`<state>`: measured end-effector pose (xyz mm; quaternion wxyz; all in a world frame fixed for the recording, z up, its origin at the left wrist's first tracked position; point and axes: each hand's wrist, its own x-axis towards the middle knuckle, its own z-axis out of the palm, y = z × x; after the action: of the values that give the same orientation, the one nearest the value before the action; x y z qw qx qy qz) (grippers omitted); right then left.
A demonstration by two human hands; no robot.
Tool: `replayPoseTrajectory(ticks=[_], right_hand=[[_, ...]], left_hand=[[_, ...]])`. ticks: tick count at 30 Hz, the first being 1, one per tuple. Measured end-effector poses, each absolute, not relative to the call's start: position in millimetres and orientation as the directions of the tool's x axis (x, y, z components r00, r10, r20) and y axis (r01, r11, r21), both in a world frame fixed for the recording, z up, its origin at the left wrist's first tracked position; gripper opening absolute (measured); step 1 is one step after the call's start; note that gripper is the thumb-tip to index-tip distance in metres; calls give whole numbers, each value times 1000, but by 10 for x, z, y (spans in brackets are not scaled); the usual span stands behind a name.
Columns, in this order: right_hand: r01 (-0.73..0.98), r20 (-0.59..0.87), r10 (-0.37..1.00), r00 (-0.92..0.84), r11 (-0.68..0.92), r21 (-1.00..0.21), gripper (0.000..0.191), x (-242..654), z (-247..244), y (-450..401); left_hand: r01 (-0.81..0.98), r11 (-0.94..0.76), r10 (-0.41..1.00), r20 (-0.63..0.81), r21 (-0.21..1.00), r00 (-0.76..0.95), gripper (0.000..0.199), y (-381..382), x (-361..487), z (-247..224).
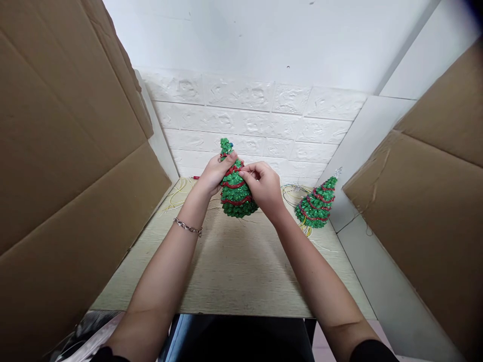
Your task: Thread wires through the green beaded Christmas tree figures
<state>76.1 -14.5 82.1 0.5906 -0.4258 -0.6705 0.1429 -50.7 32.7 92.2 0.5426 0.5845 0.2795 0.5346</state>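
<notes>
A green beaded Christmas tree (237, 193) with red bead strands wound around it is held up over the table, its tip leaning slightly left. My left hand (216, 173) is closed around its upper part from the left, thumb across the front. On the right side, my right hand (264, 186) pinches thumb and forefinger together against a red strand near the tree's middle. What lies between those fingertips is too small to make out. A few thin wire ends show beneath the tree's base.
Another beaded tree (317, 203) with a clear topper leans near the right wall. Yellow wires (177, 193) lie at the back left, and more loops (292, 193) behind the second tree. Cardboard sheets (75, 125) flank both sides of the table (241, 271). A white brick-pattern wall (256, 120) closes the back.
</notes>
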Motion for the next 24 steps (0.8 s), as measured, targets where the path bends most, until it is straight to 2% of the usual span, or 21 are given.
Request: replayPoseTrajectory(ticks=[5, 12, 19, 24], right_hand=[[402, 675, 736, 44, 606, -687, 5, 765, 820, -128], [302, 588, 806, 76, 543, -784, 5, 753, 802, -92], [387, 696, 716, 55, 627, -676, 4, 743, 795, -102], [341, 685, 718, 123, 617, -709, 24, 739, 699, -7]], left_hand=[[-242, -274, 899, 337, 931, 279, 50, 337, -514, 915], [-284, -259, 907, 334, 923, 257, 50, 345, -516, 909], [-261, -266, 920, 325, 928, 219, 49, 336, -512, 930], [-279, -279, 930, 331, 919, 160, 52, 309, -512, 964]])
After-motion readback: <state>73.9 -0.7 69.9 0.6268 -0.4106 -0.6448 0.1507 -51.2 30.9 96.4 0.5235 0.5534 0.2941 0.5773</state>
